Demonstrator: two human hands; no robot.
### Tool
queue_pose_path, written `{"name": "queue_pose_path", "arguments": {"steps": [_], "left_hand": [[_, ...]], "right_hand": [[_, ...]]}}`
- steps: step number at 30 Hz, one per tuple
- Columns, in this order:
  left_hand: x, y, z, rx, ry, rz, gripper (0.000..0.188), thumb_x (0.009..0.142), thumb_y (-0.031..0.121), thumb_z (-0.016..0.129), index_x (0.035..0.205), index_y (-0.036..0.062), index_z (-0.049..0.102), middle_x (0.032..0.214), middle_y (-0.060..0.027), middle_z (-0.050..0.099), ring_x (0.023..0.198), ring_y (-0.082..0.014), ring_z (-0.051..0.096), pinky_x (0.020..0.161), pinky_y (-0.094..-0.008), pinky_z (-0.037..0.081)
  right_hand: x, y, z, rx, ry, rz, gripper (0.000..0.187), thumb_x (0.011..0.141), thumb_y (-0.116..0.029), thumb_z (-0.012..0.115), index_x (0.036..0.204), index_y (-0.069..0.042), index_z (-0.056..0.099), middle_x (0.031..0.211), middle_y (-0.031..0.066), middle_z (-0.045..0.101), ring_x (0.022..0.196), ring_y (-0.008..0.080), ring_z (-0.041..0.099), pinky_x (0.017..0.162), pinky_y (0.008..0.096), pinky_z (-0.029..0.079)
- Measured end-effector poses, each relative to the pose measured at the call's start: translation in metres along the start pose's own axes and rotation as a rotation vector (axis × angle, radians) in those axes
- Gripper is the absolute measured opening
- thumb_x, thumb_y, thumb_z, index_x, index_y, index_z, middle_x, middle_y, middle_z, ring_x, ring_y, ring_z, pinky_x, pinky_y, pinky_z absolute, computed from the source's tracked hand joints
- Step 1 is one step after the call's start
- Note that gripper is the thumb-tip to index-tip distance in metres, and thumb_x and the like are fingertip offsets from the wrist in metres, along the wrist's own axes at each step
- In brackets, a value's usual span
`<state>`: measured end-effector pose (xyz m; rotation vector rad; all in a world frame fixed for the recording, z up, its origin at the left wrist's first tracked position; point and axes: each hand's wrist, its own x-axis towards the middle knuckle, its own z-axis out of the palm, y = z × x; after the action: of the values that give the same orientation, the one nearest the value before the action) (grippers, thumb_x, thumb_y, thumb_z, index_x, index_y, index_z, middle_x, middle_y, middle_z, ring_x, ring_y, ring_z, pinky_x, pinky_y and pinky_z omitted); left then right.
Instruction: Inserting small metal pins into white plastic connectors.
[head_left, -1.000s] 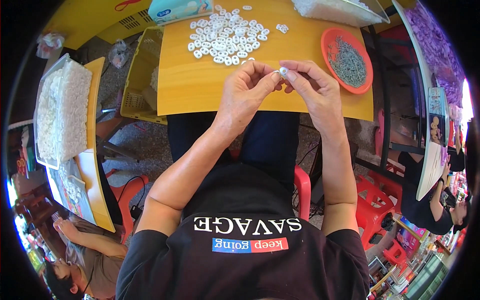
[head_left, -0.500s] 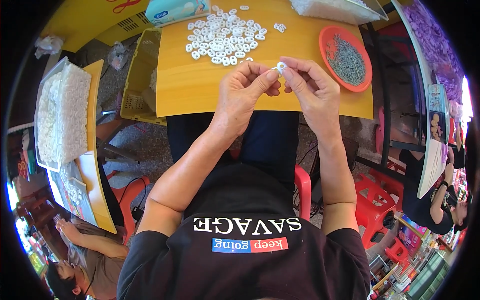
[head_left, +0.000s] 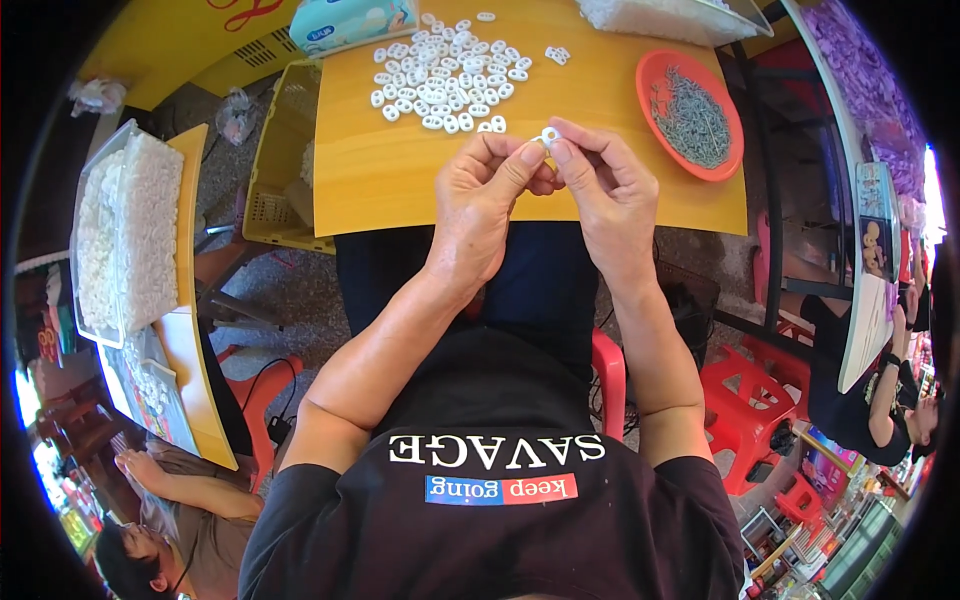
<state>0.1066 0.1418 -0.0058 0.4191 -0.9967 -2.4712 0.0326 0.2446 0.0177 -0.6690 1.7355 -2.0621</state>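
Head view, upper centre: the left hand [head_left: 474, 208] and right hand [head_left: 612, 203] meet over the worktop [head_left: 385, 175], each grip pinched nearly closed on 1 small white piece [head_left: 550, 134]. It looks light, stiff and slightly slick; its outer rim suits fingertips.

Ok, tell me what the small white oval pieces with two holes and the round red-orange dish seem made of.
The small white oval pieces: probably moulded plastic, smooth-looking, going by their uniform shape and rounded edges. The round red-orange dish: likely plastic, smooth, given its even, bright colour and thin rim.
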Motion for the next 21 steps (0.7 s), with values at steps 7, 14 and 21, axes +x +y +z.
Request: {"name": "queue_pose_path", "arguments": {"steps": [7, 14, 21], "left_hand": [[0.001, 0.007, -0.001, 0.12, 0.003, -0.014, 0.015, 0.092, 0.013, 0.066, 0.094, -0.0001, 0.06, 0.082, -0.0073, 0.065, 0.074, -0.0131, 0.061, 0.073, -0.0262, 0.049], [0.001, 0.005, -0.001, 0.133, 0.017, -0.026, 0.015, 0.091, 0.013, 0.066, 0.095, 0.0001, 0.06, 0.082, -0.0069, 0.065, 0.075, -0.0129, 0.061, 0.073, -0.0261, 0.049], [0.0, 0.004, 0.001, 0.095, 0.023, 0.007, 0.015, 0.091, 0.012, 0.066, 0.094, -0.0006, 0.059, 0.082, -0.0075, 0.065, 0.075, -0.0132, 0.061, 0.073, -0.0264, 0.049]], "right_hand": [[0.009, -0.008, -0.012, -0.174, -0.066, -0.081, 0.02, 0.092, -0.001, 0.062, 0.111, 0.006, 0.063, 0.099, 0.0068, 0.066, 0.089, 0.0081, 0.061, 0.078, 0.0201, 0.05], [0.008, -0.012, -0.01, -0.111, -0.065, -0.002, 0.02, 0.092, -0.001, 0.062, 0.11, 0.004, 0.063, 0.098, 0.0061, 0.066, 0.089, 0.0082, 0.062, 0.08, 0.0207, 0.05], [0.005, -0.01, -0.003, -0.176, -0.057, -0.047, 0.019, 0.091, -0.002, 0.062, 0.109, 0.005, 0.064, 0.094, 0.0046, 0.062, 0.085, 0.0086, 0.062, 0.075, 0.0213, 0.051]]}}
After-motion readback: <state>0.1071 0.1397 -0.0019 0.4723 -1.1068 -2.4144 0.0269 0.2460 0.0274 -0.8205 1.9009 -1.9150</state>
